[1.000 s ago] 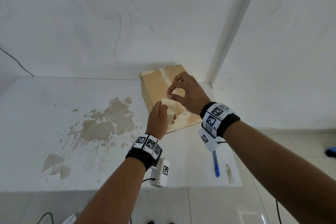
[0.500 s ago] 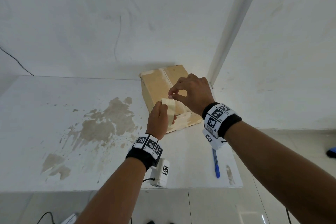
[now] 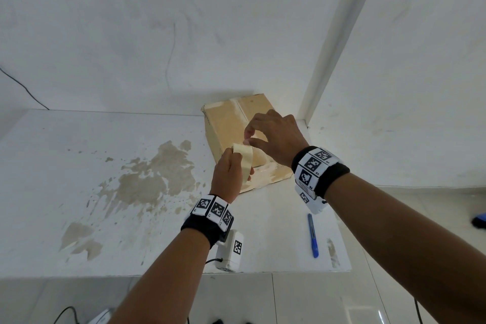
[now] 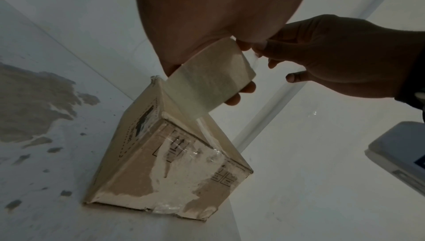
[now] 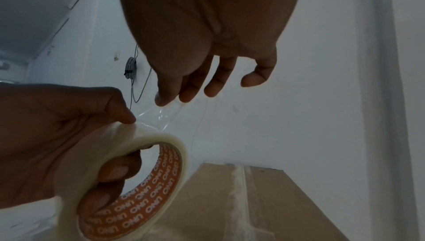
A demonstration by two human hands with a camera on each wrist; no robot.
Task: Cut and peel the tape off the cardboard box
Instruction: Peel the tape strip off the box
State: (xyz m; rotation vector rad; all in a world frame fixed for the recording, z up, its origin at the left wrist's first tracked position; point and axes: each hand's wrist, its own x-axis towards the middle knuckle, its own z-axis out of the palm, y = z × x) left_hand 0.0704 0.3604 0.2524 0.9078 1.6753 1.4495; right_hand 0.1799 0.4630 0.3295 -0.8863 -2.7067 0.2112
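A worn cardboard box (image 3: 228, 123) stands at the table's back right, against the wall. Clear tape runs along its top seam (image 5: 239, 190) and down its front face (image 4: 184, 155). My left hand (image 3: 228, 173) grips a roll of clear tape (image 3: 244, 158) just in front of the box, fingers through its orange core (image 5: 142, 190). My right hand (image 3: 248, 139) pinches the loose end of the tape (image 5: 161, 115) at the top of the roll. Neither hand touches the box.
A blue utility knife (image 3: 313, 235) lies on the white table (image 3: 79, 166) at the front right, near the edge. A brown stain (image 3: 152, 179) covers the table's middle. Walls close in behind and to the right of the box.
My right hand has shifted slightly to the right at the top of the roll. The left hand and the roll have stayed in place.
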